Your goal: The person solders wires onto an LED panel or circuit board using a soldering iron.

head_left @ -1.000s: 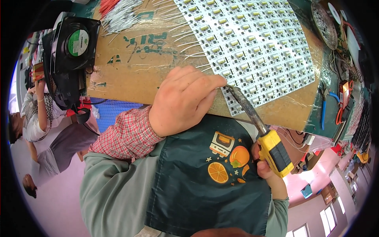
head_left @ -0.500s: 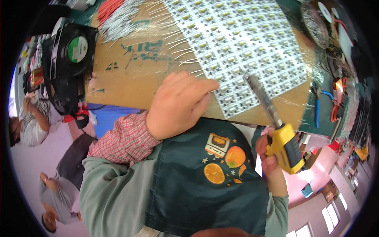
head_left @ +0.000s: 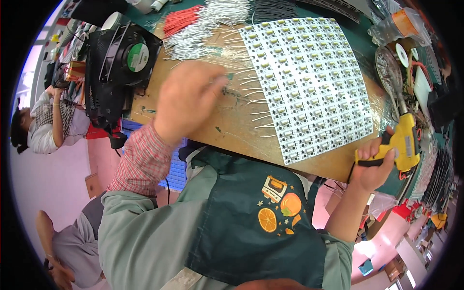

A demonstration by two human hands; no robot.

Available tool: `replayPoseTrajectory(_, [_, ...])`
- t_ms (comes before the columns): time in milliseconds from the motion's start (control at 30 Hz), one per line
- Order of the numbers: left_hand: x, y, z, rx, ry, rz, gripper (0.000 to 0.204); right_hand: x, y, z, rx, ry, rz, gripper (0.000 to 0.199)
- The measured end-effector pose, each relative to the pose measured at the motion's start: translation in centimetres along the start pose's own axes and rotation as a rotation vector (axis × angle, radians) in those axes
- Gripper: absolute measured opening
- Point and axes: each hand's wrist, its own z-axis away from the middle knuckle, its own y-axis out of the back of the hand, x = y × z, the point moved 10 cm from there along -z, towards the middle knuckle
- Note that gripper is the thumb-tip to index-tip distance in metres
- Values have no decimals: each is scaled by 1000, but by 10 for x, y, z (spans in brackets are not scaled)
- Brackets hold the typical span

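On the crowded brown worktop [head_left: 232, 130], your blurred left hand [head_left: 186, 99], grip unclear, hovers by white wires [head_left: 203, 36] near the far edge, while your right hand [head_left: 374, 164] clasps the yellow soldering gun [head_left: 403, 140] beside the white panel [head_left: 309, 82]; next, probably seat a wire.

Yellow soldering gun [head_left: 403, 140], dark-green apron [head_left: 251, 232] with orange fruit print.

My left hand [head_left: 186, 99] is smeared by motion blur, so I cannot tell what its fingertips touch among the white wires [head_left: 251, 104]. My right hand [head_left: 373, 164] covers the yellow soldering gun's [head_left: 403, 140] grip; its tip is lost against clutter.
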Motion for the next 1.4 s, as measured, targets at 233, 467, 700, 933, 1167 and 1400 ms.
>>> replayPoseTrajectory(233, [-68, 30, -9, -23, 108, -361, 11, 40, -60, 34, -200, -120, -20, 74])
replayPoseTrajectory(467, [-72, 18, -27, -47, 25, -518, 9, 44, -67, 36, -237, -124, 26, 75])
replayPoseTrajectory(700, [-93, 11, -33, -121, -2, -593, 13, 44, -65, 38, -233, -92, 39, 73])
replayPoseTrajectory(933, [-100, 7, -36, -194, 4, -606, 14, 45, -72, 40, -249, -76, 48, 72])
replayPoseTrajectory(1167, [-90, 13, -37, -116, -70, -605, 10, 45, -70, 40, -248, -80, 36, 71])
replayPoseTrajectory(1400, [-75, 16, -39, -46, -79, -572, 9, 45, -69, 40, -235, -78, 60, 72])
